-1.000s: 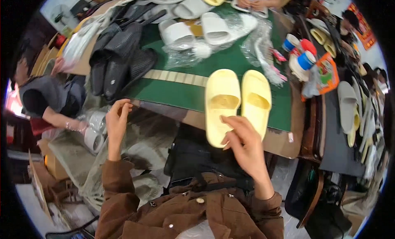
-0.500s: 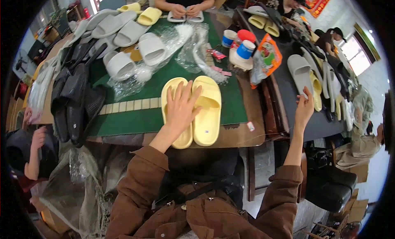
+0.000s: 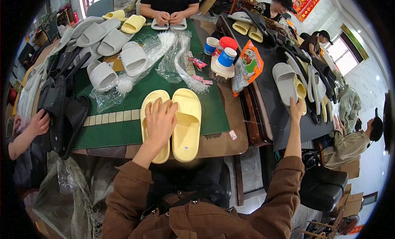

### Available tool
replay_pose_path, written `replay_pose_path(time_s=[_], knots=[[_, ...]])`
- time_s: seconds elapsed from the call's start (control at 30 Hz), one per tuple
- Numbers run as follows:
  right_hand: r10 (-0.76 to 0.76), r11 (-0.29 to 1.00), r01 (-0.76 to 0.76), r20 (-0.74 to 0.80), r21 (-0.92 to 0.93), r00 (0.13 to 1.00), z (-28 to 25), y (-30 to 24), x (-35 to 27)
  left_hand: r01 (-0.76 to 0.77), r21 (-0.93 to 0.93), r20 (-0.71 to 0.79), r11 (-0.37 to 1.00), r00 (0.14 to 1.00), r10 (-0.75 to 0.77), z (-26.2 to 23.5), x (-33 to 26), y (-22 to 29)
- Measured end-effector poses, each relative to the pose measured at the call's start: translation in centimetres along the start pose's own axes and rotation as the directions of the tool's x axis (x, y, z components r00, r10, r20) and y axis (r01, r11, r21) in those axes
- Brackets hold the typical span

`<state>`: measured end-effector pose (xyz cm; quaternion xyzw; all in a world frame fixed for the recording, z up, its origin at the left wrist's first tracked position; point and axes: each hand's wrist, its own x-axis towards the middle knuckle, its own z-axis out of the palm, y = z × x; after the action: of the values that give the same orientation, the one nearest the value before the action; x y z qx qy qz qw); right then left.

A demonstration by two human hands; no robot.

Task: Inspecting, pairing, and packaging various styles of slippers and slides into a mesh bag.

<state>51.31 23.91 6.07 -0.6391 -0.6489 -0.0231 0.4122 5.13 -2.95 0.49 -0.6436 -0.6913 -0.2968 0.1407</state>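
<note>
A pair of pale yellow slide slippers (image 3: pixel 186 140) lies side by side at the near edge of the green-matted table. My left hand (image 3: pixel 159 123) rests palm down over the strap of the left slipper, fingers apart and slightly bent. To the right, on the dark table, a grey slipper (image 3: pixel 284 79) lies at the near side of a row of slippers. My right hand (image 3: pixel 297 109) grips its heel end, thumb on top; the other fingers are partly hidden.
Black slippers (image 3: pixel 61 111) and grey slippers (image 3: pixel 112 42) pile up at left, where another person's hand (image 3: pixel 39 123) touches a black one. Plastic wrap (image 3: pixel 173 62), glue tubs (image 3: pixel 227 57) and an orange bag (image 3: pixel 249 66) stand beyond. Across the table a person handles grey slippers.
My right hand has reached the grey slipper's heel and closed on it. My left hand stays on the yellow slipper. The whole view has shifted, and the left neighbour's hand now meets a black slipper.
</note>
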Motion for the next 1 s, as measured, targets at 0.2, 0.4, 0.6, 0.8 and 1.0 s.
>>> replay_pose_path(time_s=[0.2,0.4,0.6,0.8,1.0], knots=[[0.225,0.882,-0.369,0.429,0.291,0.875,-8.1,-5.7,-8.3,0.002,0.024,-0.037,1.000,0.999,-0.001,-1.9,-1.5,-0.4],[0.017,0.986,-0.074,0.351,0.151,0.936,-10.8,-9.0,-13.7,0.005,0.008,-0.066,1.000,0.998,-0.005,-1.6,-1.9,-0.3],[-0.172,0.974,0.207,0.298,-0.092,0.939,-8.3,-8.3,-11.9,0.002,-0.020,-0.030,1.000,1.000,-0.003,-2.2,-2.1,0.1],[-0.149,0.872,0.233,0.219,-0.431,0.964,-9.3,-11.3,-12.3,-0.085,-0.178,-0.065,0.980,0.995,0.075,-4.6,-2.7,3.0],[-0.536,0.614,0.639,0.349,-0.463,0.768,-9.1,-11.4,-9.3,-0.275,-0.570,0.063,0.775,0.925,0.375,-1.3,-3.9,10.2]])
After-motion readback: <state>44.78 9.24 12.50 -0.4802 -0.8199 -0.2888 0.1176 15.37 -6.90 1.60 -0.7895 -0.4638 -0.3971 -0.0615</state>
